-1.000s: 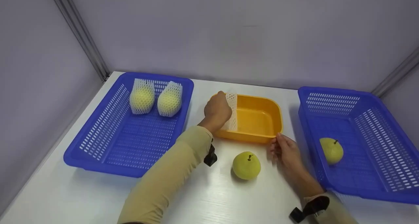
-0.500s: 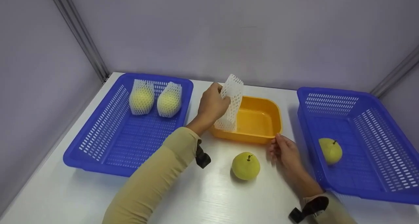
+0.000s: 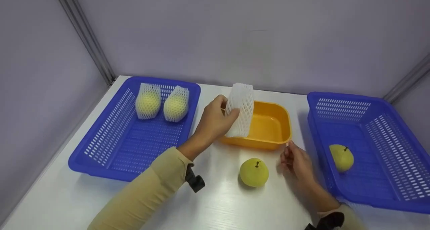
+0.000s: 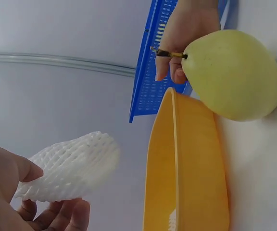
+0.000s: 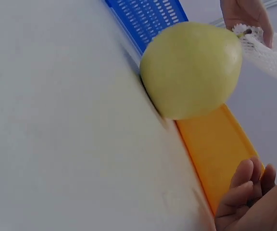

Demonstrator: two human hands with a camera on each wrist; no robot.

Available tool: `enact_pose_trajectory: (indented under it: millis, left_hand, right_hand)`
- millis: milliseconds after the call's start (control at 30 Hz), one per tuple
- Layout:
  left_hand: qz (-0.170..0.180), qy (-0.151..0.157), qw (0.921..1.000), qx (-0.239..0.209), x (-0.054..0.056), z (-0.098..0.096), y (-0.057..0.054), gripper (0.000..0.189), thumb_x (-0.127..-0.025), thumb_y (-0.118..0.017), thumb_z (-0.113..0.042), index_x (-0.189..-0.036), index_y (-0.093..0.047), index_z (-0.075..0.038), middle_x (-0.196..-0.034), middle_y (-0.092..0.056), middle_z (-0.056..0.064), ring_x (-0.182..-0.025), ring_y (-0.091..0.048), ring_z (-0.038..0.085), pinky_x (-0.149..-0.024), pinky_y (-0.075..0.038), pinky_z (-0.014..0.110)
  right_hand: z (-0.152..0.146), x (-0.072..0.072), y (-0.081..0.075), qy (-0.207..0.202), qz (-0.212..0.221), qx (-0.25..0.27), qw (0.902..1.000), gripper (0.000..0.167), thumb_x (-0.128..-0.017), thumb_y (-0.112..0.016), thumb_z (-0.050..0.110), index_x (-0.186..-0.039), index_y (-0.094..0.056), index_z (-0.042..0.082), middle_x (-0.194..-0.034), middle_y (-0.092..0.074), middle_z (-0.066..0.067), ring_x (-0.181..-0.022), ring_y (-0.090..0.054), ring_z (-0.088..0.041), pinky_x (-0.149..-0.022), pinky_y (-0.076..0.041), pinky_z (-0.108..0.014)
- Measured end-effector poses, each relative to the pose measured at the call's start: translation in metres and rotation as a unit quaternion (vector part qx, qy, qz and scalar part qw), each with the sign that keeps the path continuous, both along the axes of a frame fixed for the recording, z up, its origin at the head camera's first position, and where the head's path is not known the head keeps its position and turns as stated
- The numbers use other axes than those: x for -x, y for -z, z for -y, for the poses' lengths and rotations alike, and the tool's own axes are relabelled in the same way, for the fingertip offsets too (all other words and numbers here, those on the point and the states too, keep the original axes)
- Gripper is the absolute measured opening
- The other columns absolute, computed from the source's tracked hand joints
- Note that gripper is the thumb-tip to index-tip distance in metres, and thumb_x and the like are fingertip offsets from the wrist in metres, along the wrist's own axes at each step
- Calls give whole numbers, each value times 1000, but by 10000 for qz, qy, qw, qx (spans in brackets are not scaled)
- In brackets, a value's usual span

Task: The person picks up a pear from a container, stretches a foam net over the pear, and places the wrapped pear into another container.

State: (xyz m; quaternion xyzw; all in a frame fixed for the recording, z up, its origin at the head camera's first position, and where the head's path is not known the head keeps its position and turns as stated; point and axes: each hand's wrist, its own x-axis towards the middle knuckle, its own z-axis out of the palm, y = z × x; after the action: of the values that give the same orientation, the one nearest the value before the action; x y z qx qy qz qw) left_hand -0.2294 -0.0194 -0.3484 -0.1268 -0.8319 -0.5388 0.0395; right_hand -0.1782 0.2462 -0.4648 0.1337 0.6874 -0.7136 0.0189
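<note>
My left hand (image 3: pixel 215 119) holds a white foam net sleeve (image 3: pixel 241 109) between thumb and fingers above the left part of an orange plastic tub (image 3: pixel 270 126). The sleeve is flattened and contains no fruit; in the left wrist view the foam net sleeve (image 4: pixel 76 166) points away from the palm. My right hand (image 3: pixel 300 163) is at the tub's near right corner, thumb and fingertip pinching the rim, other fingers curled. A bare yellow-green pear (image 3: pixel 254 172), stem up, stands on the white table in front of the tub, between my forearms.
At left, a blue basket (image 3: pixel 193 122) contains two pears (image 3: pixel 148 104) in foam nets along its far side. Another blue basket (image 3: pixel 356 199) at right has one bare pear (image 3: pixel 342 157) near its left wall. White table (image 3: pixel 215 210) lies beneath; grey panels (image 3: pixel 258 48) rise behind.
My left hand has lifted the foam net sleeve out of the tub and turned so the thumb shows, its forearm shifting left. My right hand stays at the tub's corner.
</note>
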Motion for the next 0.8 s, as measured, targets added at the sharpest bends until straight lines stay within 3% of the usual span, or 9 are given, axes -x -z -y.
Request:
enact_pose_trajectory:
  millis: [233,367,467,600,667,733,800]
  left_hand:
    - [-191,564,9938,-943,-36,9,8,16,-97,-69,-12,-105,-59,-2,-104,-66,10,-92,-65,21,-71,-61,31]
    - [-356,631,9893,-1270,-60,10,13,17,-96,-70,-12,-107,-60,-3,-108,-65,8,-91,-66,20,-71,-61,32]
    - [-742,730,9854,-1350,-74,5,18,17,-96,-70,-13,-105,-60,-4,-111,-64,6,-94,-65,18,-74,-60,33]
    - [-1394,865,9756,-1459,-88,-5,27,19,-95,-72,-14,-94,-55,-6,-111,-63,2,-98,-62,17,-74,-58,33]
    - [-1645,940,9703,-1503,-93,-10,31,24,-94,-74,-13,-90,-52,-6,-110,-63,1,-100,-61,17,-73,-58,32]
    - [-1831,1054,9659,-1495,-99,-12,34,23,-93,-76,-13,-91,-53,-7,-110,-63,1,-100,-60,17,-74,-58,31]
    - [-1963,1210,9635,-1359,-103,-14,37,22,-92,-77,-13,-99,-58,-6,-112,-63,2,-101,-59,16,-77,-58,30]
  right_hand:
    - [18,-29,-32,-211,-293,-219,9991,38,-111,-40,24,-83,-54,3,-70,-52,-6,-60,-47,-14,-51,-41,-20]
    - [25,-46,-51,-986,-678,-385,9921,35,-110,-42,17,-83,-54,-3,-69,-53,-5,-58,-46,-13,-51,-41,-21]
    - [27,-54,-62,-1944,-1120,-441,9735,34,-110,-40,14,-90,-54,-9,-70,-56,-2,-57,-44,-9,-50,-39,-19]
    - [29,-59,-69,-3238,-1644,-428,9308,37,-112,-36,14,-101,-56,-16,-77,-65,3,-53,-44,-9,-44,-35,-21]
    - [30,-60,-70,-3607,-1703,-432,9160,41,-113,-36,18,-104,-58,-16,-80,-68,4,-52,-46,-9,-41,-33,-25]
    - [32,-61,-71,-3734,-1729,-384,9106,41,-113,-37,19,-104,-60,-13,-80,-69,3,-51,-46,-10,-41,-32,-27]
    - [34,-63,-72,-3618,-1611,-298,9177,38,-113,-37,21,-105,-62,-7,-79,-68,3,-52,-46,-8,-42,-32,-26]
